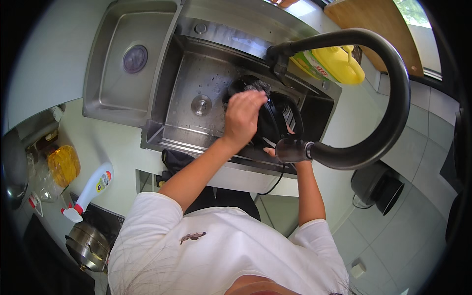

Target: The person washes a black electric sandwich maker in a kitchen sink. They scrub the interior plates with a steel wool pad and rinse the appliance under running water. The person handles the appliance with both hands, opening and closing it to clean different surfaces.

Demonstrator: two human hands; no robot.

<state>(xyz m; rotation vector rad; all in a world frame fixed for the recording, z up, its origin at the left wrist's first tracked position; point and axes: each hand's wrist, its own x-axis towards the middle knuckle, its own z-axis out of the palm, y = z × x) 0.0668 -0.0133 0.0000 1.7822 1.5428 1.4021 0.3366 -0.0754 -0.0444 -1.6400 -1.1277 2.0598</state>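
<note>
A black vessel with a large loop handle (271, 118), perhaps a kettle or an appliance's basket, is held tilted over the right part of the stainless steel sink basin (184, 88). My left hand (243, 114) is at its upper left side, the fingers bent around a dark scouring pad (259, 87) or similar scrubber that shows just beyond the fingertips. My right hand (274, 150) supports the vessel from its lower right, partly hidden behind the black faucet's spray head (289, 150). A thin black cord hangs over the sink's front edge below it.
The black hose faucet (398, 92) arches over the right side. A yellow detergent jug (337, 66) stands behind the sink, and a smaller basin (129, 84) adjoins on the left. On the left counter are a white spray bottle (94, 186), an oil bottle (63, 166) and a steel pot (88, 247).
</note>
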